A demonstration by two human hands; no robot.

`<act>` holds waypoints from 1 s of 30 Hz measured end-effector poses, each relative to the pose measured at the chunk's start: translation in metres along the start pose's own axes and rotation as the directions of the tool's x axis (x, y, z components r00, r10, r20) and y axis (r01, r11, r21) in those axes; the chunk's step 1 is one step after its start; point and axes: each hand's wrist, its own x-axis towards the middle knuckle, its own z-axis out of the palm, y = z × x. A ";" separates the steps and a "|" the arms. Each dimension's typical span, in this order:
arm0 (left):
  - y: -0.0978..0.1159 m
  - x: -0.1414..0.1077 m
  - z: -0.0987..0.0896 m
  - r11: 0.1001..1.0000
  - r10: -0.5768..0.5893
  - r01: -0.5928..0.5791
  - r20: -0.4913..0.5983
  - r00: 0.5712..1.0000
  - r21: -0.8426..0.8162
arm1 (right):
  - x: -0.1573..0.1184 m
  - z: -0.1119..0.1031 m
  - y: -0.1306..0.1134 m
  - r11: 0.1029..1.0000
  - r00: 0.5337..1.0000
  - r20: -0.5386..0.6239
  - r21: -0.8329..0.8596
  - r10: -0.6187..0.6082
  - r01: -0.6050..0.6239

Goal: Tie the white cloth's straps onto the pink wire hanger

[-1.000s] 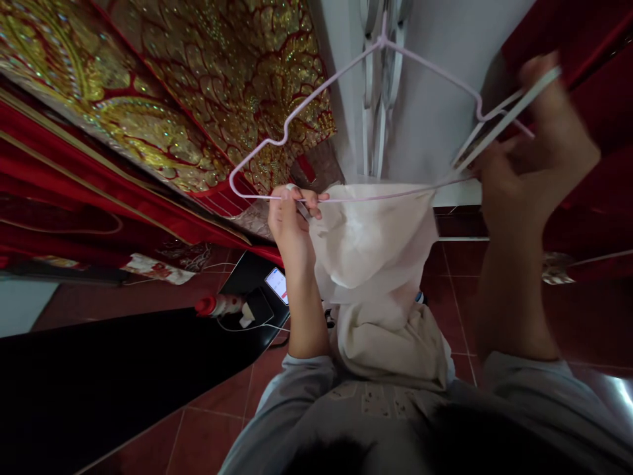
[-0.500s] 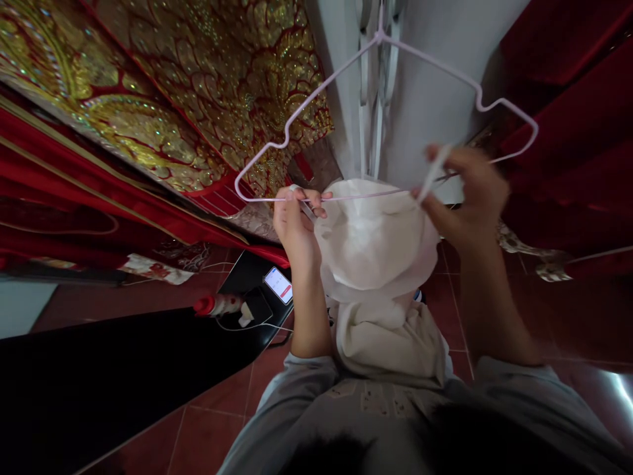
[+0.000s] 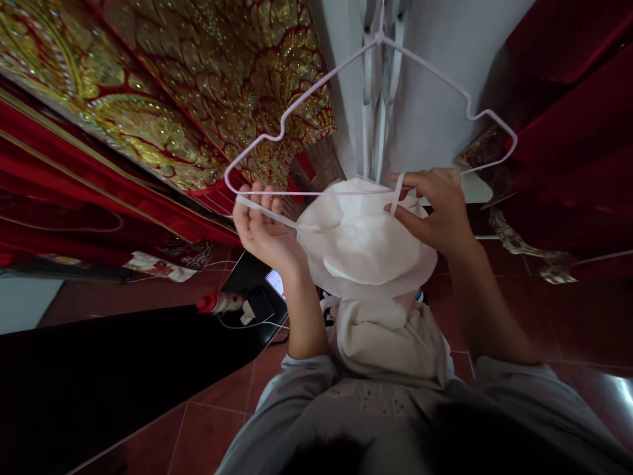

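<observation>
A pale pink wire hanger [image 3: 378, 38] hangs in front of me, its bottom bar crossing above a white layered fabric piece [image 3: 370, 244]. At the bar's left end, my left hand [image 3: 270, 231] is raised palm up, closed on a thin white strap [image 3: 267, 212] that runs to the fabric. My right hand [image 3: 432, 208] is at the right part of the bar, thumb and fingers around another white strap [image 3: 397, 193] looped by the bar. The fabric hangs below the bar, over my lap.
Gold sequinned red garments [image 3: 237, 86] hang at the left, dark red cloth [image 3: 568, 112] at the right. A black table [image 3: 148, 369] at lower left bears a red-capped bottle [image 3: 220, 303], a phone [image 3: 275, 282] and a cable. A metal frame [image 3: 378, 125] stands against the wall behind the hanger.
My left hand has moved left, drawing its strap outward. My right hand has moved left and slightly down with its strap. The hanger has shifted a little left, and the fabric has spread leftward.
</observation>
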 end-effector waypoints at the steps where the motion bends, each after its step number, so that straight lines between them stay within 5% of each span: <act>1: -0.001 0.002 -0.003 1.000 0.028 -0.027 -0.037 0.999 0.011 | 0.000 0.000 0.000 1.000 1.000 0.001 -0.007 0.006 -0.006; 6: -0.005 0.009 -0.011 0.995 0.090 -0.084 -0.120 0.989 0.050 | -0.002 0.001 0.000 1.000 1.000 0.004 -0.025 -0.004 0.004; 14: 0.008 0.020 -0.017 0.993 0.024 -0.045 0.185 0.982 0.107 | -0.001 0.003 -0.002 0.999 1.000 0.002 -0.028 0.022 -0.022; 20: -0.003 0.048 -0.025 0.976 0.159 -0.188 0.234 0.959 0.108 | -0.001 0.006 -0.005 0.998 0.998 -0.006 -0.017 0.057 -0.057; 25: -0.001 0.061 -0.012 0.956 0.253 -0.281 0.254 0.934 0.083 | -0.002 0.006 -0.004 0.999 0.999 0.019 -0.016 0.035 -0.034; 30: 0.031 0.060 0.003 0.822 0.172 -0.377 0.445 0.879 0.426 | -0.003 -0.004 -0.001 0.998 0.997 -0.042 -0.004 0.066 -0.066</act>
